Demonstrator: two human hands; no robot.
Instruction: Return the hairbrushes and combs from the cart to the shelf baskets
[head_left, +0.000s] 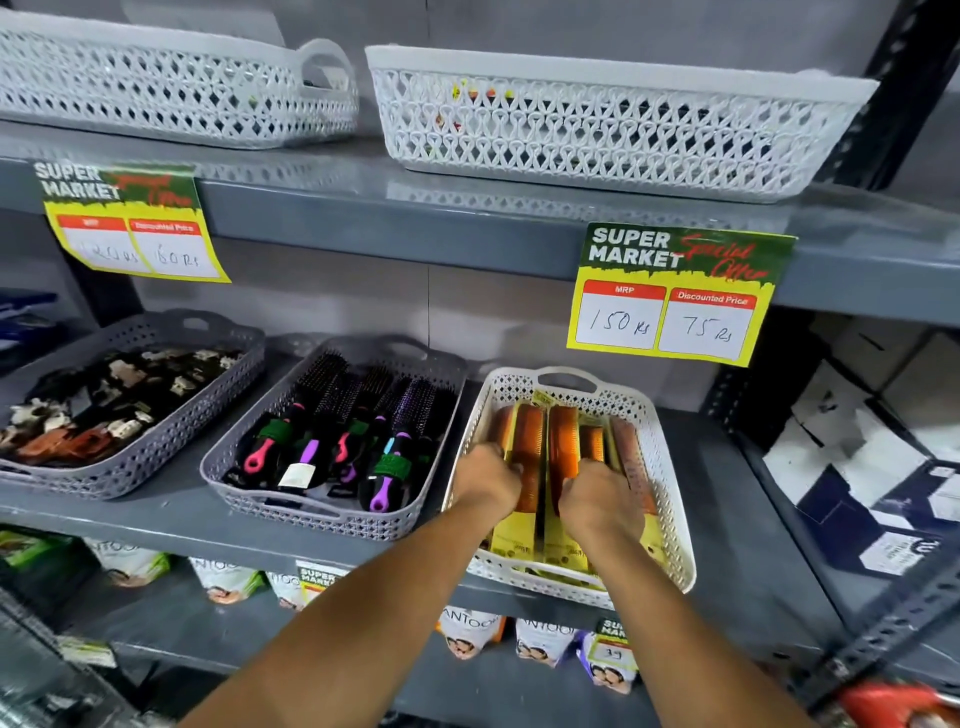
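A white lattice basket (670, 467) on the middle shelf holds several orange-brown combs (563, 441) on yellow cards, standing on edge in rows. Both my hands are inside it. My left hand (488, 480) is curled over the left packs, and my right hand (597, 499) is curled over the right packs. To the left, a grey basket (249, 441) is filled with round hairbrushes (363, 421) with black bristles and pink, purple and blue handles. The cart is not clearly in view.
A second grey basket (171, 431) of hair clips stands at the far left. Two white baskets (613, 130) sit on the shelf above, with yellow price signs (675, 296) hanging from its edge. Packaged goods (472, 634) fill the shelf below. Boxes (883, 441) are stacked at right.
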